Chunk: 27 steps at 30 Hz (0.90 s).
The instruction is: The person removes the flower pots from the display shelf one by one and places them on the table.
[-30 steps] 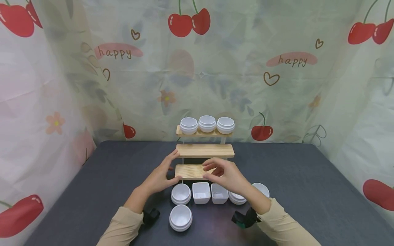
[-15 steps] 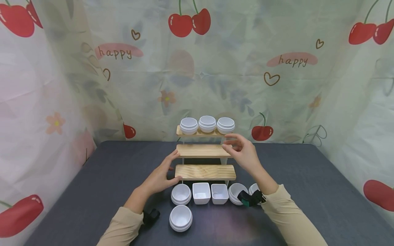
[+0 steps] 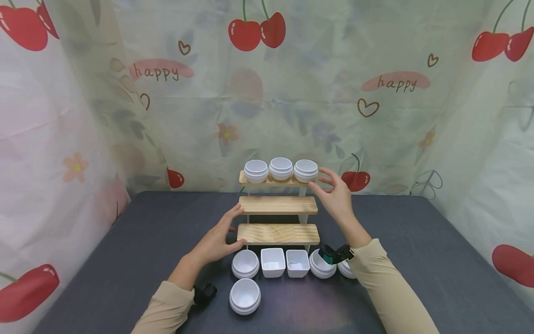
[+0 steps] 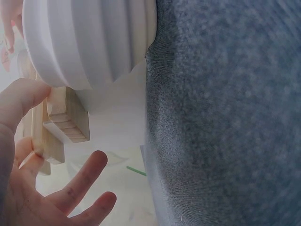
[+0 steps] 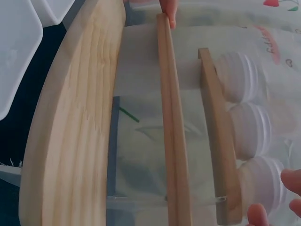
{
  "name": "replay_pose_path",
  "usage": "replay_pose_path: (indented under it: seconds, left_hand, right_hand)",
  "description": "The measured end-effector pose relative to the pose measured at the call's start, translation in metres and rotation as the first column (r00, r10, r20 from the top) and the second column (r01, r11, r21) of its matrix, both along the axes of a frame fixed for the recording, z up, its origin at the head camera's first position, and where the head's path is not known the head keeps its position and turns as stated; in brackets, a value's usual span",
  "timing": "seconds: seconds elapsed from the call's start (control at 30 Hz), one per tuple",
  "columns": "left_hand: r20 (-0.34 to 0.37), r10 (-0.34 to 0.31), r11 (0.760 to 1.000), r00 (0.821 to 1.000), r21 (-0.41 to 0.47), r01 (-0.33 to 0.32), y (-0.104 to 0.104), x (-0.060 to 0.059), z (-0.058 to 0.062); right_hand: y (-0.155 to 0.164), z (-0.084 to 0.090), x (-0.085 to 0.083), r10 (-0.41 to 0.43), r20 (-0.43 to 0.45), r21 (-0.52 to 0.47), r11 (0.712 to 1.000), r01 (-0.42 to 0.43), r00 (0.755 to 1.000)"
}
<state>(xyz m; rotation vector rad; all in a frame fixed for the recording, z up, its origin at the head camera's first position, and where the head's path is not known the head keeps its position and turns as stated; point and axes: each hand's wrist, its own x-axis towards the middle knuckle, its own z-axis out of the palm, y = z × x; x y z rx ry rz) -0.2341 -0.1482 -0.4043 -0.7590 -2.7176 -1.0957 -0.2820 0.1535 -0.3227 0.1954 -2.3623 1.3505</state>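
Presently, prob. at an aligning step, R hand, thumb & fingers apart, is just beside the R-most bowl on the top shelf, while L hand, fingers spread, touches the lower shelves' L ends; next move likely needs a gentle nudge.

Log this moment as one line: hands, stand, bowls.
left hand: touching stand at left side | right hand: beside rightmost top bowl, contact unclear | table: round and square bowls
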Motion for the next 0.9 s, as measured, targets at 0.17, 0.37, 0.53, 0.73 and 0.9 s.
replay_pose_path:
  seconds: [0.17,0.37,0.53,0.73,0.9]
  left_hand:
    - [0.001,0.002,1.000,1.000,-0.001,-0.002,0.000,0.000,0.000]
    - [-0.001,0.009,1.000,1.000,-0.005,-0.009,0.000,0.000,0.000]
    - [0.004,0.014,1.000,1.000,-0.007,-0.014,0.000,0.000,0.000]
    - [0.002,0.007,1.000,1.000,-0.003,-0.007,0.000,-0.001,0.000]
    - [-0.004,-0.001,1.000,1.000,0.003,0.001,0.000,0.000,-0.001]
  right_hand:
    - [-0.004,-0.001,-0.005,0.006,0.025,-0.016,1.000,-0.006,1.000]
    - [-0.007,-0.001,-0.010,0.016,0.017,-0.045,0.999,-0.016,1.000]
    - [-0.009,-0.003,-0.014,0.029,-0.001,-0.068,0.997,-0.029,1.000]
    - [-0.010,-0.006,-0.018,0.018,-0.010,-0.067,0.998,-0.019,1.000]
    - [-0.011,-0.008,-0.020,0.005,-0.015,-0.074,0.997,-0.006,1.000]
